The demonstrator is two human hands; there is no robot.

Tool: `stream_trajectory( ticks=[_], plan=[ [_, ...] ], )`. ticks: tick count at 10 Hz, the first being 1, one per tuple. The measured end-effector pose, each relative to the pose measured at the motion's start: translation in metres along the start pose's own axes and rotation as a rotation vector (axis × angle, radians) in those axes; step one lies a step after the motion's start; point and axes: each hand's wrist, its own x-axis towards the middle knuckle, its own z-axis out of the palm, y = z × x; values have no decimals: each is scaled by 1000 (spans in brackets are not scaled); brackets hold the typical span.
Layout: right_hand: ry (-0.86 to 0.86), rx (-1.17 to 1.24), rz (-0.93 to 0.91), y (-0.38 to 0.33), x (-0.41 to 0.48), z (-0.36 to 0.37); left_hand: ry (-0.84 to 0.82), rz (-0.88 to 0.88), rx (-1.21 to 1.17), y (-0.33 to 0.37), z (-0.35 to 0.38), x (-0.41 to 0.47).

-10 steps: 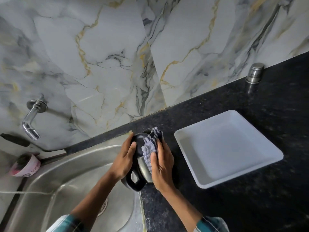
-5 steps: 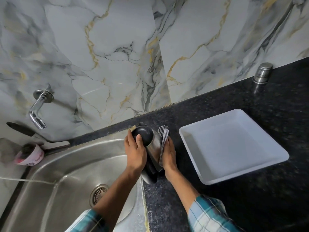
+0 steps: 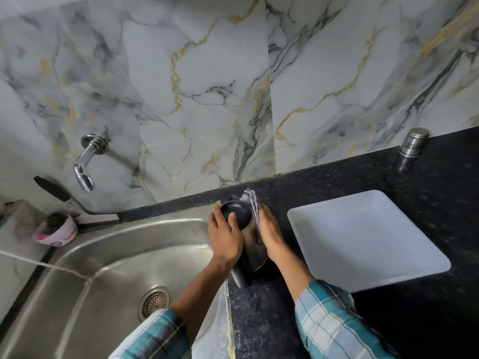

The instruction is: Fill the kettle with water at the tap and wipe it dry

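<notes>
A steel kettle (image 3: 252,248) with a black lid and black handle stands on the dark counter at the sink's right rim. My left hand (image 3: 224,235) grips its left side and lid, thumb on the lid. My right hand (image 3: 269,233) presses a checked cloth (image 3: 252,202) flat against the kettle's right wall; only the cloth's top edge shows above my fingers. The chrome tap (image 3: 84,167) juts from the marble wall at the left, well away from the kettle, with no water running.
The steel sink (image 3: 103,268) with its drain strainer (image 3: 154,301) lies left of the kettle. A white square tray (image 3: 368,242) sits on the black counter (image 3: 427,320) just right of my right hand. A small steel canister (image 3: 412,142) stands by the wall. A pink cup (image 3: 55,230) rests far left.
My right hand has slid the cloth from the lid down onto the kettle's right side. The left hand has shifted from the side up over the lid. The view has moved back.
</notes>
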Motion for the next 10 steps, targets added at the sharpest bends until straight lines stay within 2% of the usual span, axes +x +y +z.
stream_trajectory(
  ticks=[1, 2, 3, 4, 5, 6, 7, 8, 9, 10],
  plan=[
    [46, 88, 80, 12, -5, 1, 12, -26, -10, 0, 0, 1],
    [143, 104, 39, 16, -41, -1, 15, -15, -3, 2, -1, 0],
    [156, 225, 56, 12, -49, -22, 2, -16, -3, 3, -3, 0],
    [103, 438, 148, 10, -43, -59, 4, -14, 5, 2, -5, 0],
    [107, 544, 228, 1, -39, -114, 1, -18, 13, 1, -5, 0],
    [128, 471, 202, -8, -35, -143, 9, -27, 14, 0, -3, 2],
    [144, 280, 137, -13, -29, -174, 24, -15, 34, -1, 0, 2],
    [287, -168, 174, 2, -24, -184, 26, -19, 37, 2, -2, 0],
    [472, -1084, 240, 14, -33, -170, -35, -66, 109, 8, -7, -2],
    [489, -1307, 20, -2, -38, -150, -142, -81, 195, 8, -15, -5]
  ],
)
